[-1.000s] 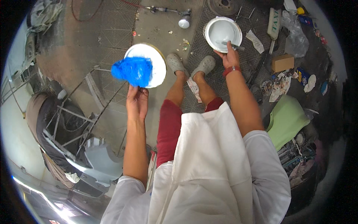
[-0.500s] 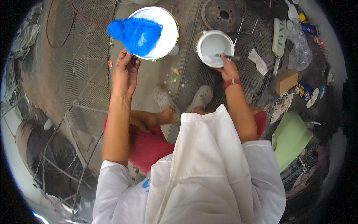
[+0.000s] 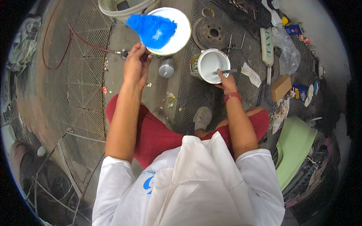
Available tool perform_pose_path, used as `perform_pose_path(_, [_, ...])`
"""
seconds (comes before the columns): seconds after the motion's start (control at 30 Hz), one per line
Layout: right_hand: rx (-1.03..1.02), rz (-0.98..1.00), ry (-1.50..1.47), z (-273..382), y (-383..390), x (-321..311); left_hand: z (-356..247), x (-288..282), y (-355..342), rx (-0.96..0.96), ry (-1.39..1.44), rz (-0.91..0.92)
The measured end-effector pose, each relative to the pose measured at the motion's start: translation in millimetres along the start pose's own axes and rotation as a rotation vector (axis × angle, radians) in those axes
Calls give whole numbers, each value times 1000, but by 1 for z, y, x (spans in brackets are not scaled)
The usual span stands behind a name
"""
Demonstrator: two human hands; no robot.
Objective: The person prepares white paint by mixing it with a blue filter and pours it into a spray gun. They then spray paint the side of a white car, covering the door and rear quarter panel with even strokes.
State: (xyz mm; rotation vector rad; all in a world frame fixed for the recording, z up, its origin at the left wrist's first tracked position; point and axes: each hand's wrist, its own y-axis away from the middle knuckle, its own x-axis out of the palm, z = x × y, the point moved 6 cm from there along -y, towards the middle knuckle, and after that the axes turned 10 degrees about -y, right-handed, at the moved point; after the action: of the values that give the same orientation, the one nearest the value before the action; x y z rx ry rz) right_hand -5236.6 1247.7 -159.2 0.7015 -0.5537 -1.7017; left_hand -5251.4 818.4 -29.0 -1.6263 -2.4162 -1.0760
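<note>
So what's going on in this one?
The left hand holds a white round lid-like piece by its edge, with a fuzzy blue cloth across it. The right hand holds a white-rimmed tub and a grey flat tool reaching over its rim. Beyond the tub lies a dark metal disc. Whether the tub touches the floor is unclear.

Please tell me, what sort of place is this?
Probably a vehicle repair workshop, perhaps for bodywork: a metal disc with bolt holes, like a brake part, a red hose, and a green panel that looks like bodywork.
</note>
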Motion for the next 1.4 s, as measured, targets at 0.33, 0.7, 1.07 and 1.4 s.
perform_pose_path(0.33, [-805, 140, 754, 110, 71, 55, 18, -17, 23, -28, -1, -67])
perform_pose_path(0.7, [-986, 178, 869, 137, 61, 42, 45, -45, -4, -80, -121, -84])
perform_pose_path(1.07, [-854, 287, 1023, 126, 67, 42, 51, -46, -6, -74, -80, -55])
perform_pose_path(1.4, [-925, 365, 899, 119, 74, 55, 62, -38, -12, -74, -59, -39])
